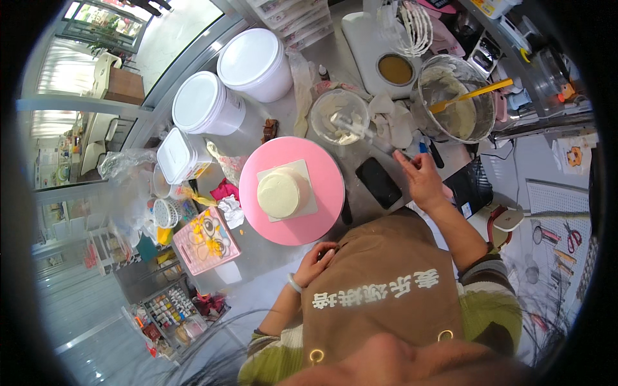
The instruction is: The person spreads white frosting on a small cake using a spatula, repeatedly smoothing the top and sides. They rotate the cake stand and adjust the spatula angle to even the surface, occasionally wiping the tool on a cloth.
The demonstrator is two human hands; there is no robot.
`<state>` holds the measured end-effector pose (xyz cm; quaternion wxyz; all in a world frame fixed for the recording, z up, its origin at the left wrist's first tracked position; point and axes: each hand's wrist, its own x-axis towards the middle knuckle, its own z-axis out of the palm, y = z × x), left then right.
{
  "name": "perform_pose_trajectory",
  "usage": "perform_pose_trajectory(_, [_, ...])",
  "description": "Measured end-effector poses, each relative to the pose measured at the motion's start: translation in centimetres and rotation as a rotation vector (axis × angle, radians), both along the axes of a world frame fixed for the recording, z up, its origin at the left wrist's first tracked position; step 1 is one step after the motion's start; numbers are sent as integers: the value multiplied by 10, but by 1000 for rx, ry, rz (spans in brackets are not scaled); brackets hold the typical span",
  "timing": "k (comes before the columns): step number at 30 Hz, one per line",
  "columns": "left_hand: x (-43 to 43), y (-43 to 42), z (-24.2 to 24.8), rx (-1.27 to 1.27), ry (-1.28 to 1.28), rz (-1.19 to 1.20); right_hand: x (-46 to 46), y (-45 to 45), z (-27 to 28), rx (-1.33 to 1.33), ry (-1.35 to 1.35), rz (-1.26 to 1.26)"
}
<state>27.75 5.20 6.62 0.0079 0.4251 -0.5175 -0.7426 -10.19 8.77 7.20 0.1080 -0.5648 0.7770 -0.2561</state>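
Observation:
A small round cake with pale cream coating (279, 193) stands on a square white board (309, 195) atop a pink turntable (289, 236). My left hand (316, 263) rests near the turntable's lower edge, against the brown apron (376, 260); whether it holds anything is hidden. My right hand (421, 178) grips the handle end of a spatula (379, 142), its blurred blade over a clear bowl of white cream (340, 117). A black phone (379, 182) lies between the turntable and my right hand. A dark-handled tool (346, 212) lies partly beside the turntable's right edge.
White lidded buckets (248, 62) stand at the back left. A pink tray (207, 241) with yellow bits lies left of the turntable, near crumpled white paper (231, 211). At the right stand a metal mixing bowl (454, 99) with a yellow spatula (470, 95) and a kitchen scale (362, 48).

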Motion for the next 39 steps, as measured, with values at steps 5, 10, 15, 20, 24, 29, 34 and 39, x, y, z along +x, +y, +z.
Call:
perform_pose_trajectory(5, [-127, -34, 0, -431, 256, -47, 12, 8, -39, -11, 84, 11])
perform_pose_trajectory(10, [-229, -64, -77, -782, -227, 342, 6, 25, -48, -33, 142, 17])
perform_pose_trajectory(15, [-242, -83, -120, -914, -224, 477, -17, 50, -32, 91, 115, 76])
perform_pose_trajectory(20, [-239, -69, -113, -975, -173, 470, -62, 90, -9, 321, -159, 61])
perform_pose_trajectory(24, [-235, -45, -102, -975, -267, 399, -83, 79, -32, 353, -763, -196])
perform_pose_trajectory(29, [-239, -35, -95, -965, -307, 382, -72, 6, -66, 146, -395, -39])
perform_pose_trajectory(34, [-235, -35, -81, -933, -265, 310, -36, -87, -28, -412, -389, 122])
perform_pose_trajectory(39, [-196, -13, -44, -749, -41, 127, 19, -279, -3, 195, -42, 275])
